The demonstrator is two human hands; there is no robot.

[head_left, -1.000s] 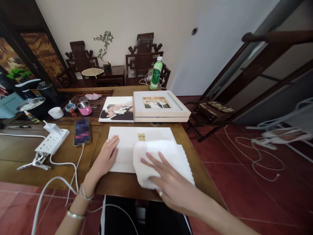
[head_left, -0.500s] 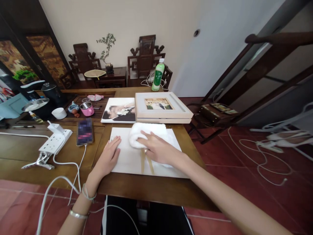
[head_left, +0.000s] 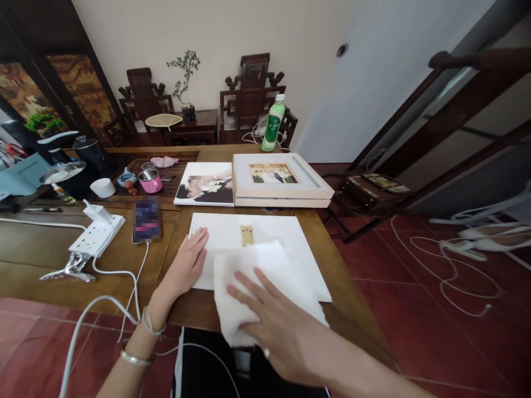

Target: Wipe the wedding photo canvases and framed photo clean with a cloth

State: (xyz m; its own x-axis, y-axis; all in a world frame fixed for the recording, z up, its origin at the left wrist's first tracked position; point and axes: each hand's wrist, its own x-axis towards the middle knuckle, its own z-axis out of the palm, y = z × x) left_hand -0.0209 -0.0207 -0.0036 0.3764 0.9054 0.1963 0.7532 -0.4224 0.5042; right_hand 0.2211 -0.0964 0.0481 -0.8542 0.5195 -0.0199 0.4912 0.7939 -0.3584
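Two-hand hold on a white board [head_left: 222, 232], flat on the table [head_left: 193, 312] in front of you. Your left hand [head_left: 186, 265] lies open on the board's left margin, fingers together, gripping nothing, prob. to keep the panel from sliding. Your right hand [head_left: 277, 326] spreads its fingers over a white cloth [head_left: 265, 257], presumably for even pressure; can't tell if the thumb pinches it, b/c the palm side is hidden. The cloth covers the board's near-centre part & overhangs its near edge; a gold-coloured fitting [head_left: 246, 235] shows just beyond. Behind, side by side: a photo panel [head_left: 207, 190] & a framed picture [head_left: 307, 171], apart from the board, prob. so your hands have room. Phone [head_left: 146, 221] & power strip [head_left: 93, 240] lie to the left, w/ cables attached.
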